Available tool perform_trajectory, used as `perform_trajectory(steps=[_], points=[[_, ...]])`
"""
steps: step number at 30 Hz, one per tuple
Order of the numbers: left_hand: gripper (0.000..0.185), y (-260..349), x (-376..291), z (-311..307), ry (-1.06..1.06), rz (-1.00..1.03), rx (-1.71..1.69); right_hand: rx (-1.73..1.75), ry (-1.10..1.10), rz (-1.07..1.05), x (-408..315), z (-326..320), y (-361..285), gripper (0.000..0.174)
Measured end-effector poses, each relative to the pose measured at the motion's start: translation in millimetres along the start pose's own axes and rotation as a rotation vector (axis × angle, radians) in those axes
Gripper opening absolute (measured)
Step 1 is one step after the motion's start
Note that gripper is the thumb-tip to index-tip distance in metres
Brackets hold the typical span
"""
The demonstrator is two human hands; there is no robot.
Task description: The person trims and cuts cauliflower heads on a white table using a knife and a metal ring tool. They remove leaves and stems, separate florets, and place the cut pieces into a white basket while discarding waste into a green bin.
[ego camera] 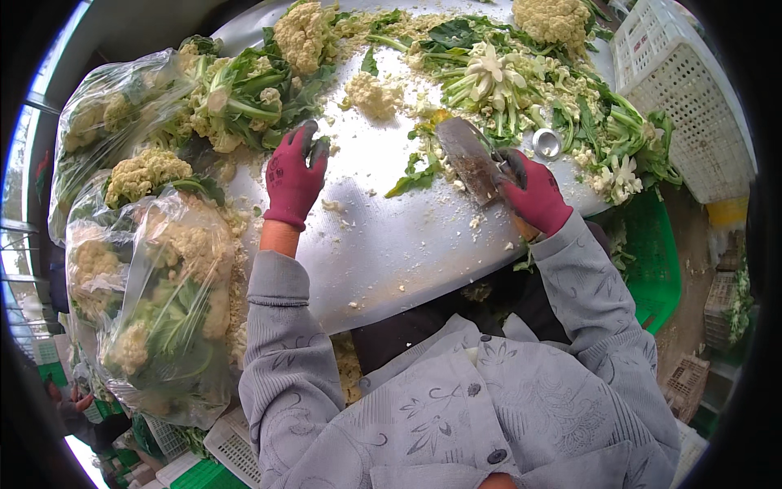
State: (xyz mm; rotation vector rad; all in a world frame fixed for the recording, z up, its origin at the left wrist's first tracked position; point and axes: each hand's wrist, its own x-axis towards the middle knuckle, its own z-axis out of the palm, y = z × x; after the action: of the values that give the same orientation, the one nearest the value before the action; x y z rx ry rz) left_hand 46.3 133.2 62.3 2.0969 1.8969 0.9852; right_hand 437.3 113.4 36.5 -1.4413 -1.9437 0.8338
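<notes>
My right hand (533, 191), in a maroon glove with dark fingers, grips a cleaver; its broad, stained blade (467, 158) is over the silvery work surface (372, 257). Part of the wooden handle (524, 227) shows below the hand. My left hand (296, 176), gloved alike, hovers at the left with thumb and fingers apart. A small green bit shows by its fingertips; whether it is touched is unclear. Beyond the hands lies a loose cauliflower piece (372, 96). Near the blade is a torn leaf (416, 177).
Cauliflowers in clear plastic bags (177, 293) crowd the left side. Trimmed leaves and stalks (495, 73) heap at the back right, beside a silver ring-shaped roll (547, 144). A white perforated crate (678, 91) and a green basket (657, 269) stand right. Another person (85, 415) is far lower left.
</notes>
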Motion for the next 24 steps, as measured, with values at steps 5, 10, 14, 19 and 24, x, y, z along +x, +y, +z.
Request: perform_trajectory(steps=[5,10,14,19,24], points=[[0.072,9.4,91.5,82.3,-0.042,0.015,0.12,0.186,-0.016,0.103,-18.1,-8.3,31.1,0.038],[0.068,6.2,116.1,119.9,-0.019,-0.253,-0.112,0.232,0.01,0.11,-16.7,-4.0,33.8,0.035],[0.053,-24.7,65.1,118.8,0.121,-0.119,-0.352,0.284,-0.017,0.076,-16.0,-4.6,38.4,0.034],[0.043,-7.5,-22.2,81.6,0.281,-0.3,-0.54,0.331,-0.091,0.018,-18.5,-1.1,6.6,0.033],[0.05,9.3,-107.4,41.4,0.317,-0.192,-0.53,0.581,-0.32,0.06,-24.7,34.6,-32.9,0.029]])
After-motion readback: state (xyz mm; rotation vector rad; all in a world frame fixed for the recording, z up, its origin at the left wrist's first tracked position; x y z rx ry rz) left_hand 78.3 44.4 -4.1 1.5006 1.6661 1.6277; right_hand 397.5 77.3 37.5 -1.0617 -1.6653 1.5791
